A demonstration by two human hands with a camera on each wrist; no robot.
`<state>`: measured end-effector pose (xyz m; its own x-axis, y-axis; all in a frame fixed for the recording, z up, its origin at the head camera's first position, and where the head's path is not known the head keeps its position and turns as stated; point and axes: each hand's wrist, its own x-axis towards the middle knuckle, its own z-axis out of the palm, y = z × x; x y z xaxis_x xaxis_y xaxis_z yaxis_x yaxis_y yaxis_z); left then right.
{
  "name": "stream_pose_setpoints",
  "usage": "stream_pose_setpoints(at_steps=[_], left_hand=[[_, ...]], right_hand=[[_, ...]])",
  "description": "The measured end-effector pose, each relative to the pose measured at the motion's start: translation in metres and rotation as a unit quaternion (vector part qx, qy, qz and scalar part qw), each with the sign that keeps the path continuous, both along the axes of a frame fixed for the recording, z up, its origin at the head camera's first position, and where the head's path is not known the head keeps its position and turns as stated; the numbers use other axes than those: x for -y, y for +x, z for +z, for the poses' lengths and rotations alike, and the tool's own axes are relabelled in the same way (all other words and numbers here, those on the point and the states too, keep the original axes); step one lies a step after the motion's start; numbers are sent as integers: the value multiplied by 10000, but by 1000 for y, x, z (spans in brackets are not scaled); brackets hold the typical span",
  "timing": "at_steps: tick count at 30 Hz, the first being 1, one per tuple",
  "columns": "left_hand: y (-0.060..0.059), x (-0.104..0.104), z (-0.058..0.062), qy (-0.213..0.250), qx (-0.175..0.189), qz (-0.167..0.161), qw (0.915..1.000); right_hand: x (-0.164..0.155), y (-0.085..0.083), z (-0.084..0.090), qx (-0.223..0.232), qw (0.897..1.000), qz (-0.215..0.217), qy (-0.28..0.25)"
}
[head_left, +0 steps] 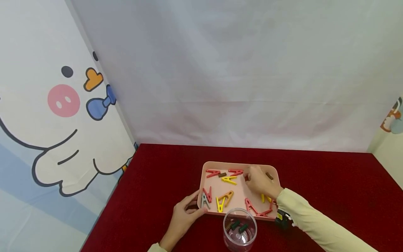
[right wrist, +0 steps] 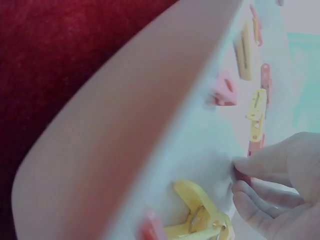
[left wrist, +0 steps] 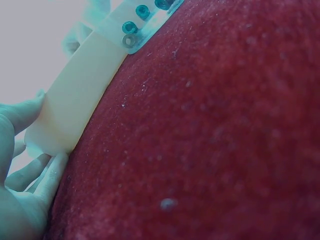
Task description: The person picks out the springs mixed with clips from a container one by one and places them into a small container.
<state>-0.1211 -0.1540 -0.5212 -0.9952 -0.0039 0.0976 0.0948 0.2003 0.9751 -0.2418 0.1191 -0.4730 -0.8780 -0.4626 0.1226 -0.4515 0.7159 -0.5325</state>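
The head camera looks down and forward over the red table point(head_left: 330, 182) at the pink tray point(head_left: 206, 167). Both wrist cameras sit low and very close: the left hugs the tray point(left wrist: 75, 95) wall outside, the right its near wall point(right wrist: 125, 135).

red felt tabletop point(head_left: 330, 175), clear plastic cup point(head_left: 240, 229) holding small springs, white backdrop point(head_left: 236, 70), cartoon duck curtain point(head_left: 56, 105)
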Motion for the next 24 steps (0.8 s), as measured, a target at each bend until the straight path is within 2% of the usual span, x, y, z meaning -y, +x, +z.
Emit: stream_pose_setpoints(at_steps=[3, 10, 19, 24], left_hand=[[2, -2, 7, 36, 41, -51, 10000], [11, -6, 34, 117, 12, -147, 9998], [13, -7, 35, 101, -27, -129, 9999], [13, -7, 34, 51, -15, -77, 10000]], right_hand=[[-3, 1, 2, 254, 9995, -101, -181], [-9, 2, 5, 81, 9992, -202, -332], [-19, 7, 6, -223, 9980, -90, -585], [-24, 10, 9, -575, 9967, -27, -574]])
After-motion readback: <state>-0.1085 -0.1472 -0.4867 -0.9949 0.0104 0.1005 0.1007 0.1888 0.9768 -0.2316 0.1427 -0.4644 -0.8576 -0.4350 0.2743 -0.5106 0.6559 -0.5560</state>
